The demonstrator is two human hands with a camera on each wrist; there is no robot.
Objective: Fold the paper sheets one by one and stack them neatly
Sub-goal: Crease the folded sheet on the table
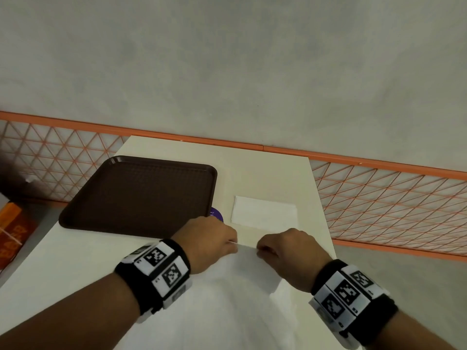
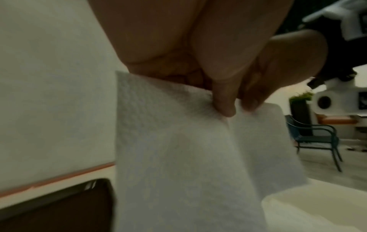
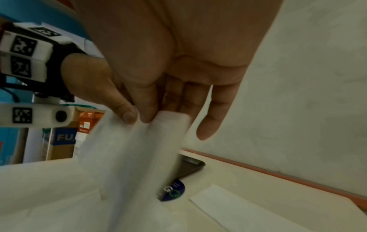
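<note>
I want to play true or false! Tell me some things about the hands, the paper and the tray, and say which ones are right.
1. Both hands are pinching the same white paper sheet. True: the left hand and the right hand each hold its far edge.
2. The brown tray has a pile of paper on it. False: nothing lies on it.
3. A folded paper lies flat on the table beyond the hands. True.
4. The folded paper is left of the tray. False: it is to the right of it.
5. A purple round sticker peeks out beside the tray. True.
</note>
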